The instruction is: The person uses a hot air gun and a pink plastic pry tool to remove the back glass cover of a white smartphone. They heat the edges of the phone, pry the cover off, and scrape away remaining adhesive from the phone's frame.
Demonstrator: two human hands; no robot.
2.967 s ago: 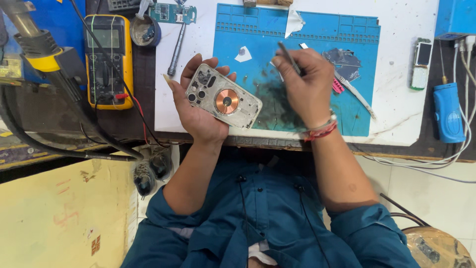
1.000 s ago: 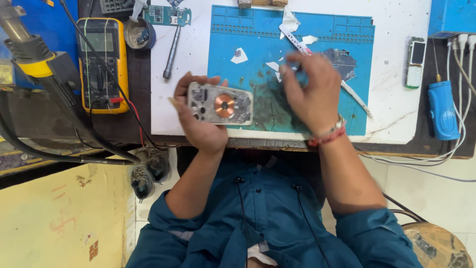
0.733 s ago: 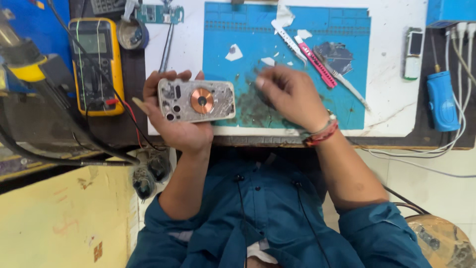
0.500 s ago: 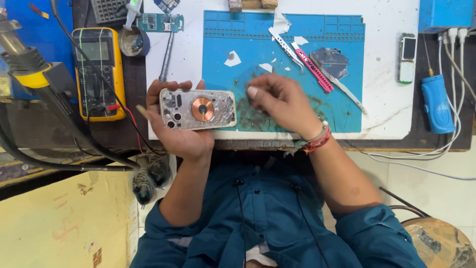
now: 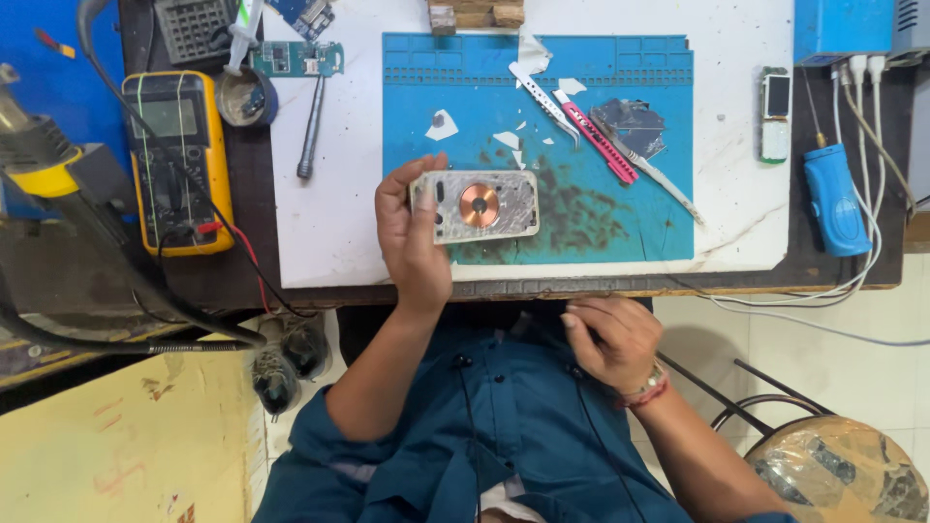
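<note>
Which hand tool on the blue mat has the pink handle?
The pink-handled tool, middle of the three slanted tools on the blue mat; the tweezers and the metal blade flanking it are bare metal.

Place: an electronics repair workbench, of the kind found in a phone repair workshop.
Work surface: a blue repair mat (image 5: 620, 213) is laid on a white board (image 5: 329, 232).
Instruments: a yellow multimeter (image 5: 177, 160) with red and black leads is set at the side; a hot-air tool (image 5: 39, 160) with a black hose is seen beside it.
Hand tools: tweezers (image 5: 544, 102), a pink-handled tool (image 5: 601, 145) and a screwdriver (image 5: 311, 131) are laid out.
Parts: a loose green circuit board (image 5: 295, 58) and a small handset (image 5: 774, 114) are present.
</note>
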